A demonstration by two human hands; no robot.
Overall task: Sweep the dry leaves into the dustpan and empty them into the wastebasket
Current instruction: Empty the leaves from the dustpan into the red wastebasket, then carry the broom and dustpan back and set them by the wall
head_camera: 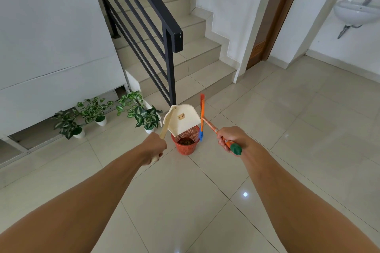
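Nearly done: my left hand [155, 147] held cream plastic dustpan [183, 119] tipped over red mesh wastebasket [186, 149], dry leaves [185, 141] inside; right hand [230, 139] gripped orange broom [202, 115].

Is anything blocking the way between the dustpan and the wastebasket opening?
Nothing visible. The dustpan, held by the left hand, tips right over the wastebasket rim. The broom in the right hand is off to its right side, not across the opening.
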